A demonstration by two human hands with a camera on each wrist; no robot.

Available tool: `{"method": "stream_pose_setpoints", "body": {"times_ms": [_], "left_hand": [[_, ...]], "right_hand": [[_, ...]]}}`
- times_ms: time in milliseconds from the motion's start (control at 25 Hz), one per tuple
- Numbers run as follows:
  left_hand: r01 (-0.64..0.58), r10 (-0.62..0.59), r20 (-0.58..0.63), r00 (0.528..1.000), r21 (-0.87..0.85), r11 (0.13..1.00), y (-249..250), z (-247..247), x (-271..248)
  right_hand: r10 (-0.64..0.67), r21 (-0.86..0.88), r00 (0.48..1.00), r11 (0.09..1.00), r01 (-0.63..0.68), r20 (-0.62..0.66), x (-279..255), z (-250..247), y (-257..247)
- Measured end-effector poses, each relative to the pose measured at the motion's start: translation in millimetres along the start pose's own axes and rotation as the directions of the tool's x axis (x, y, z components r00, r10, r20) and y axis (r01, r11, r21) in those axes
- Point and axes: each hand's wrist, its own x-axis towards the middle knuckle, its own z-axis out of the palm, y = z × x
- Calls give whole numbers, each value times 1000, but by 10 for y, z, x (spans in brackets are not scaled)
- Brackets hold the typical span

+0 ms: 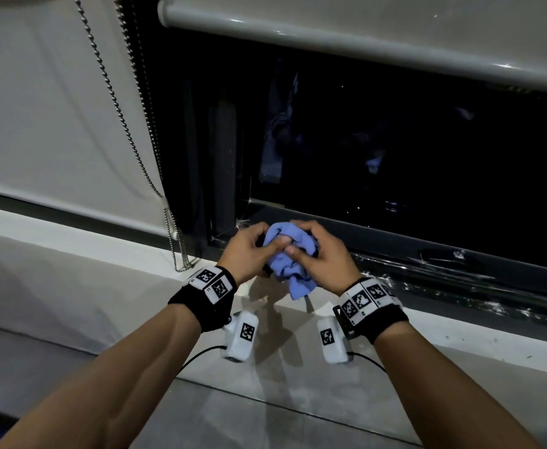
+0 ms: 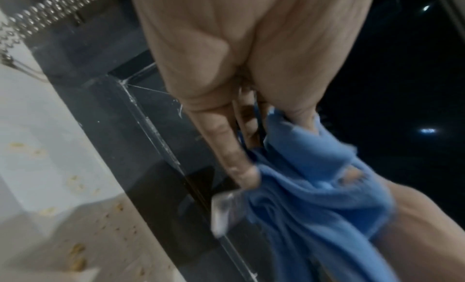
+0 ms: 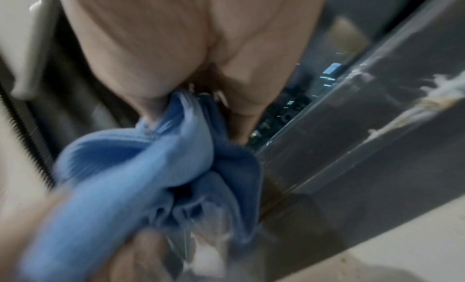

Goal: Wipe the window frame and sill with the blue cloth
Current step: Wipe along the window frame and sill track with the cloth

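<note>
Both my hands hold the bunched blue cloth [image 1: 290, 254] in the air just above the white sill [image 1: 136, 270], close to the lower left corner of the dark window frame [image 1: 395, 244]. My left hand [image 1: 249, 249] grips its left side, fingers curled into the folds. My right hand [image 1: 317, 254] grips its right side. A tail of cloth hangs down between the wrists. In the left wrist view the cloth [image 2: 314, 186] drapes from my fingers [image 2: 226, 147] beside the frame's dusty corner. In the right wrist view the cloth [image 3: 156, 167] bunches beside the frame rail [image 3: 352, 147].
A bead chain [image 1: 129, 124] hangs at the left edge of the window, its loop ending on the sill. A roller blind's bottom bar [image 1: 330, 34] crosses above the dark glass. White residue [image 1: 460, 280] streaks the frame's lower track to the right. Crumbs [image 2: 78, 256] dot the sill.
</note>
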Motion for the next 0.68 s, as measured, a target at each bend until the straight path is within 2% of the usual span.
{"method": "stream_pose_setpoints", "body": {"times_ms": [80, 160, 320, 400, 480, 560, 680], "left_hand": [[-15, 14, 19, 1000, 46, 999, 20, -4, -24], [-33, 31, 18, 999, 179, 983, 18, 7, -34], [59, -48, -40, 998, 323, 945, 50, 56, -23], [56, -70, 33, 997, 314, 948, 66, 57, -42], [62, -90, 90, 992, 270, 961, 90, 50, -61], [102, -119, 109, 987, 150, 983, 99, 58, -91], [48, -55, 106, 993, 67, 997, 140, 65, -144]], "right_hand": [[66, 9, 996, 998, -66, -62, 27, -68, 74], [115, -53, 989, 991, -120, -88, 46, -134, 92], [79, -114, 978, 988, -103, -195, 67, -176, -51], [43, -107, 965, 992, -73, -260, 109, -219, -124], [18, -104, 971, 994, -43, -238, 139, -279, -176], [12, -121, 977, 992, -39, -212, 145, -333, -178], [60, -143, 965, 985, -98, -254, 106, -365, -178]]}}
